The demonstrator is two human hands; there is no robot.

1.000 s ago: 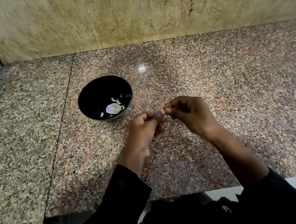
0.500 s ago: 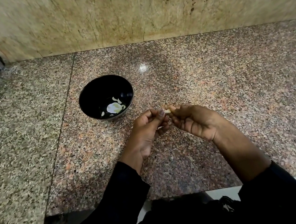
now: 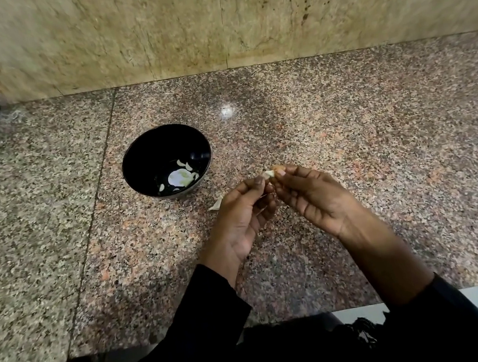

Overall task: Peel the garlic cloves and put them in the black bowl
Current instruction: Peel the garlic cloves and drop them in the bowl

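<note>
1. The left hand (image 3: pixel 240 211) and the right hand (image 3: pixel 311 198) meet fingertip to fingertip above the granite table (image 3: pixel 383 159), both pinching 1 small garlic clove (image 3: pixel 268 174) between them. The clove sits at the far tips of both hands, clear of the table surface.
2. Holding it from 2 sides looks deliberate: the left hand's thumb and fingers steady the clove while the right hand's fingertips work at its end, likely to pick at the papery skin. Whether the skin is already loose is too small to tell.
3. Both palms turn up and inward, so the clove faces the person and stays in sight while it is being worked on.
4. The black bowl (image 3: pixel 138 177) stands just left of and slightly beyond the hands, near enough that a finished clove needs only a short reach. Inside it lie a few pale cloves (image 3: pixel 180 163) around a round pale patch at the bottom.
5. A pale scrap of skin (image 3: pixel 216 205) lies on the table between the bowl and the left hand, just beside the knuckles. It sits outside the bowl, which keeps waste apart from the peeled cloves.
6. Judging by the bowl's few cloves, the task is under way, with this clove not yet ready to drop in.
</note>
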